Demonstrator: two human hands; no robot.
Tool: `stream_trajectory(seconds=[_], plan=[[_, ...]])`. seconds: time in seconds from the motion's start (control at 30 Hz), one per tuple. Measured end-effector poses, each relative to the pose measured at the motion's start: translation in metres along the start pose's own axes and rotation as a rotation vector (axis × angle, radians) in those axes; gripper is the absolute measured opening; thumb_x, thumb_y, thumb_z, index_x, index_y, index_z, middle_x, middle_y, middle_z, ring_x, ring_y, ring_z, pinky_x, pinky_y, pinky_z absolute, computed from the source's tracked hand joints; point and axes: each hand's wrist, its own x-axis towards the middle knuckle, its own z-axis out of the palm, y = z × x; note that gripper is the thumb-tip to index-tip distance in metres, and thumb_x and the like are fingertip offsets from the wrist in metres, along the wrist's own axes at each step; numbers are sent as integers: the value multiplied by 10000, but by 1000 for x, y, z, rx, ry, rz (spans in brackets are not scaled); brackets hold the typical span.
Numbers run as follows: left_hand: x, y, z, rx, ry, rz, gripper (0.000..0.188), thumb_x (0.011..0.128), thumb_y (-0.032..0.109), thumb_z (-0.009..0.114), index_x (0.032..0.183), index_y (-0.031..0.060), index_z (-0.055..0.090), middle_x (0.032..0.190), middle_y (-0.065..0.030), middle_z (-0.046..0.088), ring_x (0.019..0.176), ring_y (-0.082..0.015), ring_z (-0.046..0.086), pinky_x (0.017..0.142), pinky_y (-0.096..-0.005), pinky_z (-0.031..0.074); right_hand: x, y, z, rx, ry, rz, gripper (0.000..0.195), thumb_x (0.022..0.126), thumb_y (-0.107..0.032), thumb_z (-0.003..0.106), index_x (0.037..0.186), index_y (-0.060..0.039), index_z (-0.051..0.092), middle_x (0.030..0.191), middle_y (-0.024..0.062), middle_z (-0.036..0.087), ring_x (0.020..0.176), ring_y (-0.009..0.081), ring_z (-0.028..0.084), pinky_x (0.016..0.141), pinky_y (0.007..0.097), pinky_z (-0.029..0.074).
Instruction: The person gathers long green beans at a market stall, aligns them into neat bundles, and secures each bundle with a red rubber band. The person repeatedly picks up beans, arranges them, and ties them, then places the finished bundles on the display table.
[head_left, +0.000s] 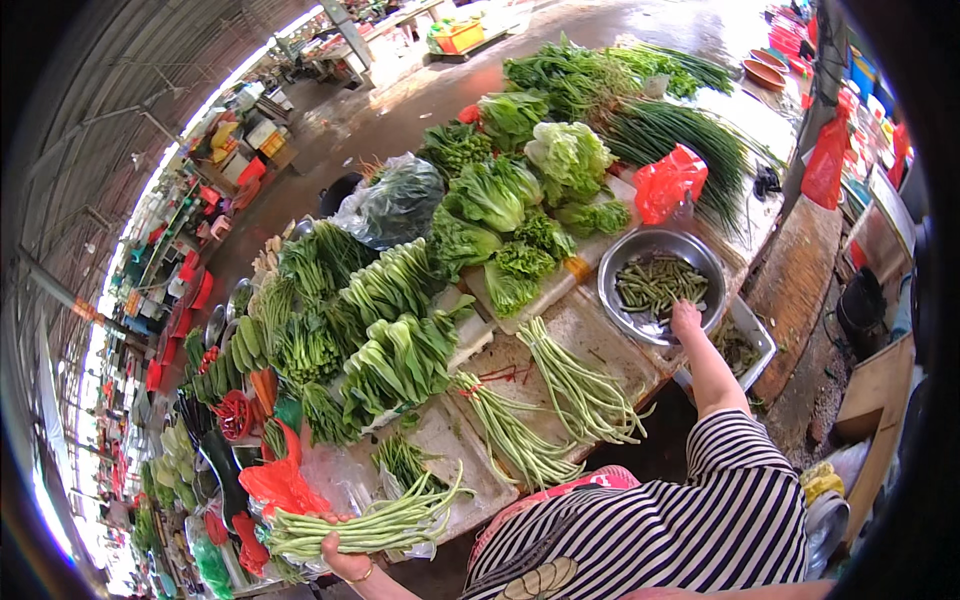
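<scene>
My left hand (345, 553), with a bracelet at the wrist, holds a bundle of long green yardlong beans (367, 529) beside a red plastic bag (279, 480). My right hand (686, 318) reaches into a steel bowl (609, 289) and touches short, cut bean pieces (651, 279); its fingertips are too small to judge their hold. Between the hands, one bundle of yardlong beans tied in red (517, 435) and another loose bundle (581, 382) lie on the stall table (480, 465). Red ties (506, 373) lie near them.
Leafy bok choy (397, 360), lettuce (495, 195) and chives (675, 139) cover much of the stall. Below the steel bowl, a white container (763, 351) holds plant scraps. At the right are a wooden board (802, 277) and a post (825, 67).
</scene>
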Motion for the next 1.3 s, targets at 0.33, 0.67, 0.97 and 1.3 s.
stream_trajectory(seconds=[0.33,0.67,0.97,1.3], plan=[[-1,-7,-4,-23,6,-12,510,735,80,612,1216,82,444,959,-75,543,890,-207,532,838,-359,477,5,-4,8,-143,-188,-49,263,845,-153,494,1003,-74,691,1105,126,620,1077,318,528,894,454,413],[-10,-6,0,-29,15,1,507,736,73,604,1220,86,453,976,-81,562,894,-211,537,869,-367,462,11,4,-6,-382,-305,-188,278,848,-158,532,1085,-171,676,1162,80,611,1158,283,496,910,483,392],[-6,-14,-1,-78,12,-46,453,743,63,577,1183,90,473,955,-79,559,894,-221,537,848,-372,482,15,9,-39,-21,-95,-264,182,869,-127,475,1032,-66,529,914,168,660,897,351,636,764,466,485],[-4,-21,-9,-97,-20,-89,475,730,32,575,1190,76,464,973,-92,566,902,-246,545,875,-418,456,-56,-106,-96,1078,-247,-374,222,892,-58,489,1100,-27,559,704,47,616,587,110,574,517,263,463]])
